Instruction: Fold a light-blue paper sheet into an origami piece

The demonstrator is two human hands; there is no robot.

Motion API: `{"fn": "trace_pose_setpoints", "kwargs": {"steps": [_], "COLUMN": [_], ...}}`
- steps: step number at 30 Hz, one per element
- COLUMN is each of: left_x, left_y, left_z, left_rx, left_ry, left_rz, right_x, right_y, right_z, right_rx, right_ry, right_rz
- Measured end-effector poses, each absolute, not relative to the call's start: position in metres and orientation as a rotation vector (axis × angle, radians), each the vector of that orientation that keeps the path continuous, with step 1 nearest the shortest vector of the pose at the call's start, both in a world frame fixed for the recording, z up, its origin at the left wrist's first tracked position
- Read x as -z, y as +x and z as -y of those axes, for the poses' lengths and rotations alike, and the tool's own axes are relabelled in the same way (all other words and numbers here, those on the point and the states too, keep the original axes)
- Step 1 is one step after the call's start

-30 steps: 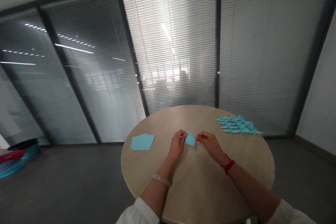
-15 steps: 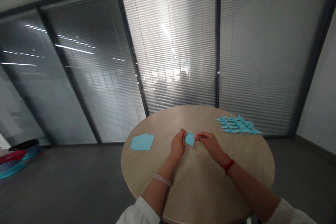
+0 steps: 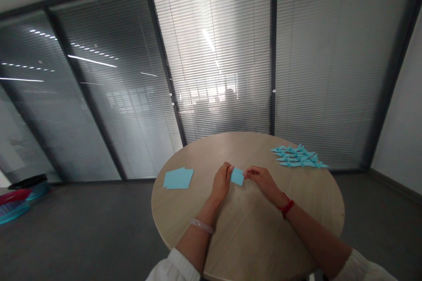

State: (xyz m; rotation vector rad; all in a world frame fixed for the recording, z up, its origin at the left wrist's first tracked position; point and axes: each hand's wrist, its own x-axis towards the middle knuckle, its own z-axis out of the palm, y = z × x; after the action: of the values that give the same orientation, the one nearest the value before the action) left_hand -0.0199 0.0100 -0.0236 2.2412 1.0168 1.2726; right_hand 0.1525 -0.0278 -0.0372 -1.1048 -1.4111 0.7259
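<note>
A small blue square of paper [image 3: 237,176] is held up between my two hands, over the middle of the round table. My left hand [image 3: 221,181] pinches its left edge, fingers closed. At the paper's right edge, my right hand [image 3: 262,178] grips with thumb and fingertips, the fingers curled together. Whether the square is folded in layers cannot be made out. Off to the left lies a small stack of larger blue paper sheets [image 3: 179,178]. Several folded blue paper cranes [image 3: 298,156] sit in rows at the table's right far side.
The round wooden table [image 3: 257,246] stands before a glass partition with blinds [image 3: 227,52]. On the floor at far left are blue baskets [image 3: 15,211], one with something red on it. A white wall [image 3: 400,131] rises at the right.
The paper square and my left hand have shifted slightly left, and a bit more of the paper shows between my hands. My right hand stays almost in place.
</note>
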Motion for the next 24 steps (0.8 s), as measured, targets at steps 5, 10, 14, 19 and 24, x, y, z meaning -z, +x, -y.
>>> {"fn": "trace_pose_setpoints", "kwargs": {"steps": [5,10,14,19,24], "left_x": [0.0232,0.0219,0.0208,0.0219,0.0221], "left_y": [-0.0203,-0.0214,-0.0218,-0.0208,-0.0216], "left_z": [-0.0098,-0.0097,-0.0091,-0.0084,-0.0107], "left_rx": [-1.282,-1.255,-1.207,-1.173,-1.189], "left_ry": [2.360,2.436,2.454,2.430,2.353], "left_rz": [-1.003,-1.011,-1.001,-0.958,-0.930], "right_x": [0.0377,0.0360,0.0346,0.0345,0.0368], "right_y": [0.1514,0.1499,0.1489,0.1483,0.1503], "right_z": [0.0264,0.0267,0.0290,0.0288,0.0260], "right_rx": [-0.757,-0.813,-0.855,-0.903,-0.833], "right_ry": [-1.101,-1.055,-1.023,-0.982,-1.026], "right_rz": [1.421,1.430,1.444,1.472,1.523]}}
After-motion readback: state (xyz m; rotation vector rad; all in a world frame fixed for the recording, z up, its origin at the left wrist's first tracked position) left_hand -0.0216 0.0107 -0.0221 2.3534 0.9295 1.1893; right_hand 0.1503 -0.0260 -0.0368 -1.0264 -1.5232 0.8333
